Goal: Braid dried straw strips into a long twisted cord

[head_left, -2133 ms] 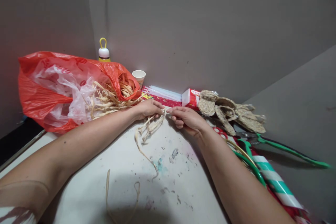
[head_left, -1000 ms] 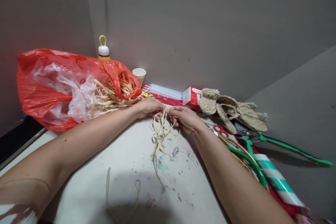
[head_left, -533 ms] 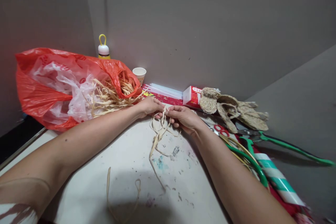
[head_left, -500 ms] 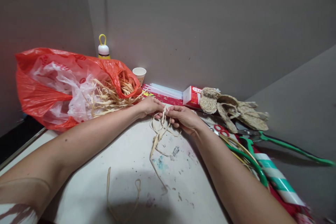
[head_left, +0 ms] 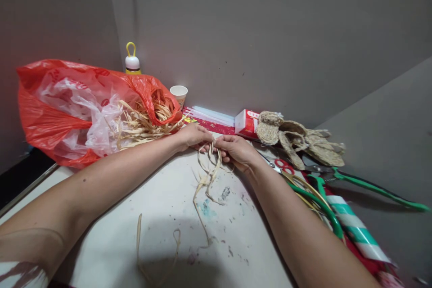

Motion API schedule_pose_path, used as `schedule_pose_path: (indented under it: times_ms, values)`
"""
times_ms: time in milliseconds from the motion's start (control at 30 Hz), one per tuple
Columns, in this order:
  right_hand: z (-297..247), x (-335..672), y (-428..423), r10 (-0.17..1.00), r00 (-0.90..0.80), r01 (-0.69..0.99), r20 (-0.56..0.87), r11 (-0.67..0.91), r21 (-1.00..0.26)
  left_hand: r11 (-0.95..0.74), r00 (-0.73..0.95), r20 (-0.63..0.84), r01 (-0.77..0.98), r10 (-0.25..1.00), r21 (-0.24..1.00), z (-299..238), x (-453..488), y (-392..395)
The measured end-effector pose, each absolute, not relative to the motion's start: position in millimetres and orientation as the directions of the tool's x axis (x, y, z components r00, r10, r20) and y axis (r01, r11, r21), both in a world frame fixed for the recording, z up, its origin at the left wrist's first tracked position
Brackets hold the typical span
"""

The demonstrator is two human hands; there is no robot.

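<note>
My left hand [head_left: 195,137] and my right hand [head_left: 235,147] meet fingertip to fingertip over the far part of the white table [head_left: 162,202]. Both are closed, pinching the top of a small bundle of pale raffia strands [head_left: 206,175]. Loops and loose ends of it hang below the fingers, and one long end trails down onto the tabletop. The exact spot where the strands cross is partly hidden by my fingers. Nearer to me lies a separate loose raffia strand [head_left: 138,234], apart from both hands.
At left lies a red plastic bag [head_left: 54,121] spilling raffia, with a bottle [head_left: 132,64] and paper cup [head_left: 178,93] behind. White sticks [head_left: 212,116] and a red-white box [head_left: 247,123] sit at the back. On the right are woven straw pieces [head_left: 297,137], scissors [head_left: 281,165], green-handled cutters [head_left: 374,186] and striped tape [head_left: 357,229].
My fingertips have drawn closer together at the top of the raffia. The hanging loops have shifted slightly, and the trailing end has swung a little to the left.
</note>
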State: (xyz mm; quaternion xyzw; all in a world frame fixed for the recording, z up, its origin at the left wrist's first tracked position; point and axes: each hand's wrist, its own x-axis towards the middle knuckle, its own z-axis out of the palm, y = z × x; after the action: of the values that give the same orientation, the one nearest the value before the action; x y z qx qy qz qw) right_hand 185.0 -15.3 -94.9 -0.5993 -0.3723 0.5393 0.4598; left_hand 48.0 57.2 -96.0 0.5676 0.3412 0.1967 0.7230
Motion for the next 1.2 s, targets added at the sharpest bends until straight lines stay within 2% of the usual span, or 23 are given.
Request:
schedule_pose_path:
  times_ms: [367,533,633,733,867,1067,1200]
  values:
    - [-96.5,184.9,-15.5,0.951,0.153,0.038,-0.268,-0.277,-0.960,0.196,0.658,-0.254,0.162,0.708,0.967,-98.4,49.5,59.7]
    - [-97.9,186.7,-15.5,0.945,0.133,0.087,-0.299,-0.312,-0.946,0.211,0.650,-0.262,0.157,0.713,0.965,-92.5,46.3,57.9]
    - [-97.6,184.2,-15.7,0.948,0.171,0.110,-0.269,-0.290,-0.951,0.200,0.668,-0.258,0.164,0.698,0.966,-90.7,45.0,57.4]
    - [-97.3,180.9,-16.0,0.952,0.217,0.137,-0.214,-0.247,-0.959,0.093,0.632,-0.207,0.209,0.747,0.973,-89.6,44.7,57.0]
    - [-96.3,177.8,-16.3,0.948,0.269,0.160,-0.169,-0.217,-0.963,-0.150,0.546,0.000,0.230,0.838,0.962,-88.4,45.4,54.9]
    - [-93.3,174.5,-16.8,0.937,0.311,0.187,-0.159,-0.224,-0.956,0.049,0.614,-0.127,0.142,0.779,0.989,-87.6,48.8,50.2]
    - [-91.8,176.7,-17.0,0.930,0.358,0.365,-0.082,-0.220,-0.905,0.043,0.551,-0.102,0.119,0.828,0.992,-84.4,49.6,48.3]
